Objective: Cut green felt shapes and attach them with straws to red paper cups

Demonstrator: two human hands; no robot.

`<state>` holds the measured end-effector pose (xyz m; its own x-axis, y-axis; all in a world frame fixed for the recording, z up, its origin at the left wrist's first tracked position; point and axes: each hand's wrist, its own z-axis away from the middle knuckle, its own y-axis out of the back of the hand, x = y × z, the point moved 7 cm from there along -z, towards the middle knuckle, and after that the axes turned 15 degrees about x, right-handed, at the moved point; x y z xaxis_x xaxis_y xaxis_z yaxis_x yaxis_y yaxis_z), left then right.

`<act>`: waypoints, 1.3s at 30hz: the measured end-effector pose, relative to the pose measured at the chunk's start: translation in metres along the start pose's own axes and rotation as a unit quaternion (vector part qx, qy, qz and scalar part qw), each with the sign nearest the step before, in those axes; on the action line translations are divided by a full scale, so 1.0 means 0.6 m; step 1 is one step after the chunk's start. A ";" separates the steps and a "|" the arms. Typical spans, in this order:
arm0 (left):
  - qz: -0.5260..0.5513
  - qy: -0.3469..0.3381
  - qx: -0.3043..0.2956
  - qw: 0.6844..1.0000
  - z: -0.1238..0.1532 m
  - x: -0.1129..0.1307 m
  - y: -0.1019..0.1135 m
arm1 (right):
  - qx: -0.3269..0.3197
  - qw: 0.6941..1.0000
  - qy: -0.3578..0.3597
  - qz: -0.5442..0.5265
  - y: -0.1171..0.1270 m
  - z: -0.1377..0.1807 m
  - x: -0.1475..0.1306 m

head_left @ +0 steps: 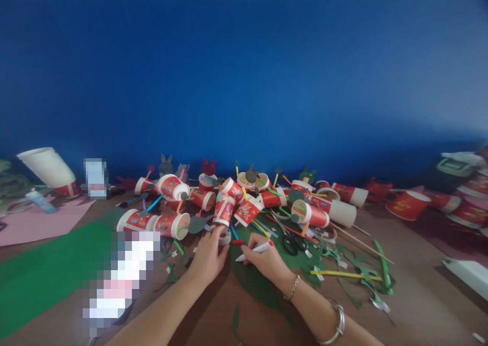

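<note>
My right hand (267, 260) is closed around a white marker (254, 249) whose tip points left over a dark green paper piece (254, 280). A red marker cap (238, 242) lies just beyond the tip. My left hand (209, 257) rests on the table with its fingers curled round a small roll of tape (224, 235). Just beyond both hands lies a heap of red and white paper cups (224, 208) with coloured straws and paper cut-outs stuck on them.
Black scissors (293, 242), green paper scraps (354, 269), a yellow straw (343, 274) and thin wooden sticks lie to the right. A green sheet (46, 269) and a pink sheet (38, 221) cover the left. More cups (409, 204) stand far right. A blue wall rises behind.
</note>
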<state>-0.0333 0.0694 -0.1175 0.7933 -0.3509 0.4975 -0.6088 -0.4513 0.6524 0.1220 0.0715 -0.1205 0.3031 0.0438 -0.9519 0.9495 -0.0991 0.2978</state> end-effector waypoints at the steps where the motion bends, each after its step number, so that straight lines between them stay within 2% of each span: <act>1: 0.001 0.000 -0.001 1.000 0.000 0.000 -0.001 | -0.001 1.000 0.001 0.001 0.000 0.000 -0.001; 23: -0.003 0.005 -0.006 1.000 0.000 0.001 0.001 | 0.021 0.999 0.018 0.026 0.005 -0.002 0.001; 39: 0.001 0.008 -0.005 1.000 -0.001 0.002 0.002 | -0.009 1.000 -0.004 0.010 -0.002 0.002 0.002</act>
<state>-0.0330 0.0690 -0.1158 0.7920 -0.3394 0.5075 -0.6105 -0.4417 0.6574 0.1211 0.0705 -0.1223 0.3206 0.0345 -0.9466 0.9448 -0.0827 0.3170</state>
